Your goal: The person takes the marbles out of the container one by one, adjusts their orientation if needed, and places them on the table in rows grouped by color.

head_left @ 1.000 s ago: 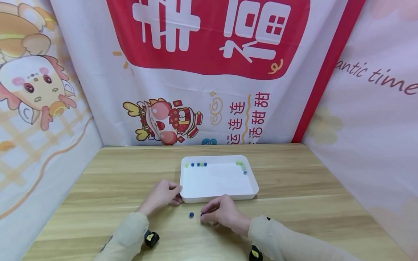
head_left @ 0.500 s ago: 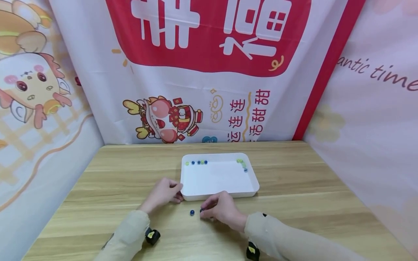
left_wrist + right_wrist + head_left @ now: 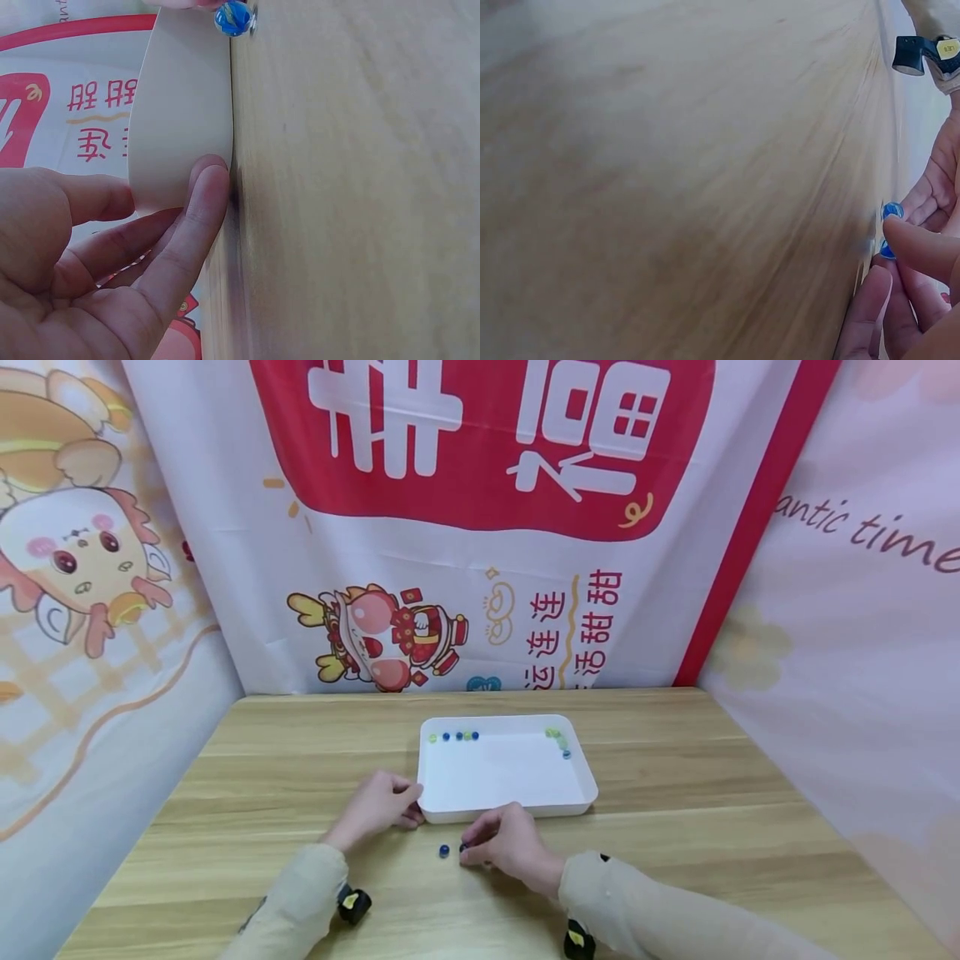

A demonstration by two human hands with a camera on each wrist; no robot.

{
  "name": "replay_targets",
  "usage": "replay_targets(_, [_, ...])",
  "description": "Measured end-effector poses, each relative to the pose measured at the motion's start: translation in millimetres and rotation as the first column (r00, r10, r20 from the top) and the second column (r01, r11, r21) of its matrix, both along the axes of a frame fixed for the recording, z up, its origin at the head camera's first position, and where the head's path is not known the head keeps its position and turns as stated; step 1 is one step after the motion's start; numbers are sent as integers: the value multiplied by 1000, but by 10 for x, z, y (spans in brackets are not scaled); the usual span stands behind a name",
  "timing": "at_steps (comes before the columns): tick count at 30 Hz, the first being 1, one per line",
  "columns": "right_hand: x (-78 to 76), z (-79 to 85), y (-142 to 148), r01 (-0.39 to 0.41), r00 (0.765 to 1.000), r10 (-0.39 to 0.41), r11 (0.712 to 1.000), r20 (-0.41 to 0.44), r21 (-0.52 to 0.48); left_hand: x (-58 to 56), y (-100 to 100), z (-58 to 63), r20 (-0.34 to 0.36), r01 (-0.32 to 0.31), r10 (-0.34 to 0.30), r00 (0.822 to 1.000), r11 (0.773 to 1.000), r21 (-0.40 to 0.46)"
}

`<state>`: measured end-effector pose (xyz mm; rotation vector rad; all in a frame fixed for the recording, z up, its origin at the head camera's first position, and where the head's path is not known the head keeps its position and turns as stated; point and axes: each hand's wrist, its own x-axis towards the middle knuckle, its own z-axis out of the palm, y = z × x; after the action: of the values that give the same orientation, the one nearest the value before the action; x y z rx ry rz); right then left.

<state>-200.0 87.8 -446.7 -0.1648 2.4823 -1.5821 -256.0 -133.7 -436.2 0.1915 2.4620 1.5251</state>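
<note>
My left hand (image 3: pixel 381 806) grips the front left corner of a white tray (image 3: pixel 510 814); in the left wrist view its thumb lies at the rim and its fingers (image 3: pixel 199 202) against the outer wall. In front of the tray, my right hand (image 3: pixel 510 843) pinches a dark blue marble (image 3: pixel 887 250) between thumb and fingers, low over the table. A second blue marble (image 3: pixel 444 852) lies loose on the wood just left of those fingertips. Inside the tray, yellow-green and blue marbles (image 3: pixel 460 737) line the back left, and more marbles (image 3: pixel 561 739) sit in the back right corner.
The wooden table (image 3: pixel 712 827) reaches back to a printed cloth (image 3: pixel 637 610) hanging behind it. Patterned cloths also hang on the left and right. Each wrist wears a small black camera (image 3: pixel 354 906).
The view shifts slightly. Both hands keep nearly the same place, the left at the tray corner and the right on its marble. The loose marble stays beside it.
</note>
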Motion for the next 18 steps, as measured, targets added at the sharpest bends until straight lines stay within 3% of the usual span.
replay_targets(18, [-15, -35, -8, 0, 1000, 1, 999, -22, 38, -1, 6, -11, 11, -4, 4, 1000, 1000, 15])
